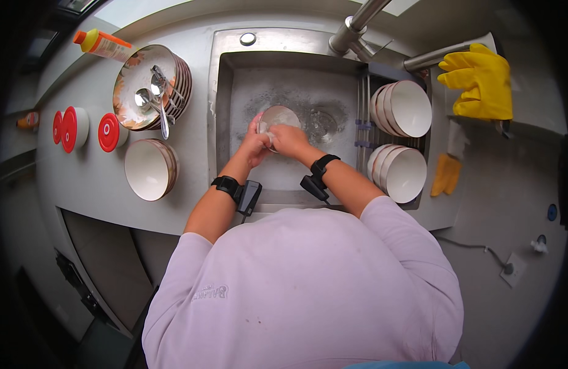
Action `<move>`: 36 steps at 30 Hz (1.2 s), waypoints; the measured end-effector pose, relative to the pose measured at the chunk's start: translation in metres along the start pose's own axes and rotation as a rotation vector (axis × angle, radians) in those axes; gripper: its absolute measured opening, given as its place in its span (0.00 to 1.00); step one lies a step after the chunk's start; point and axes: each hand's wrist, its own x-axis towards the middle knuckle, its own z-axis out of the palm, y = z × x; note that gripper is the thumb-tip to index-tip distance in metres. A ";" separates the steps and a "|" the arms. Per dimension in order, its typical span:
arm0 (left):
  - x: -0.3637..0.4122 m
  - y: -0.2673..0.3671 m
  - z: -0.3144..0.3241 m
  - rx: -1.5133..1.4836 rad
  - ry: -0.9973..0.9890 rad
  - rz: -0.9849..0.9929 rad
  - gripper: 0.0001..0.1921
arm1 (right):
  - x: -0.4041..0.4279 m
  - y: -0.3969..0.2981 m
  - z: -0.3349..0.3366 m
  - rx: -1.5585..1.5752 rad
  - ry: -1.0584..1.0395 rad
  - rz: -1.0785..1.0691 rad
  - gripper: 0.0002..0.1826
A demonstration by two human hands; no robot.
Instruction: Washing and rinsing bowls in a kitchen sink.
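Over the sink basin (288, 177) I see a bowl (280, 115) with a pale inside and a thin dark rim, tilted. My left hand (255, 146) grips it from the left and below. Against the near part of the bowl's inside rests my right hand (289, 138), its fingers curled and partly hidden. Something whitish shows between the two hands; whether it is foam or a cloth I cannot make out. Wet suds lie on the basin floor around the drain (323, 123).
On the left counter are a stack of plates (127, 92) with spoons (143, 98) on top, stacked bowls (148, 170), red-lidded containers (109, 132) and a yellow bottle (104, 44). Right of the basin, a rack (363, 143) adjoins two bowl stacks (411, 108). Behind stand the faucet (346, 37) and yellow gloves (484, 85).
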 end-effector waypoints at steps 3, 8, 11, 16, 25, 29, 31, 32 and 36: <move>0.003 0.006 0.003 0.081 0.067 0.030 0.49 | -0.007 0.019 -0.010 -0.325 0.024 -0.410 0.07; 0.009 0.012 0.011 0.302 0.233 0.010 0.44 | -0.012 0.041 -0.014 -0.536 0.314 -0.456 0.10; 0.020 0.003 0.000 0.583 0.407 0.084 0.41 | -0.015 0.043 -0.006 -0.481 0.310 -0.067 0.21; 0.023 -0.004 0.000 0.861 0.632 0.212 0.37 | -0.010 0.053 -0.016 -0.478 0.074 -0.217 0.28; 0.019 -0.021 0.016 0.678 0.538 0.143 0.43 | 0.028 0.013 0.038 1.163 0.295 0.463 0.31; 0.021 -0.013 0.005 0.698 0.498 0.057 0.44 | 0.020 0.007 0.034 1.590 0.099 0.285 0.30; 0.019 -0.010 -0.001 0.461 0.307 0.021 0.44 | 0.013 -0.004 0.030 1.667 0.052 0.275 0.28; 0.019 -0.009 -0.003 0.458 0.308 0.022 0.44 | 0.011 -0.009 0.027 1.744 0.003 0.264 0.25; 0.002 0.007 0.004 0.282 0.111 -0.068 0.45 | 0.002 -0.009 0.006 1.595 -0.100 0.205 0.25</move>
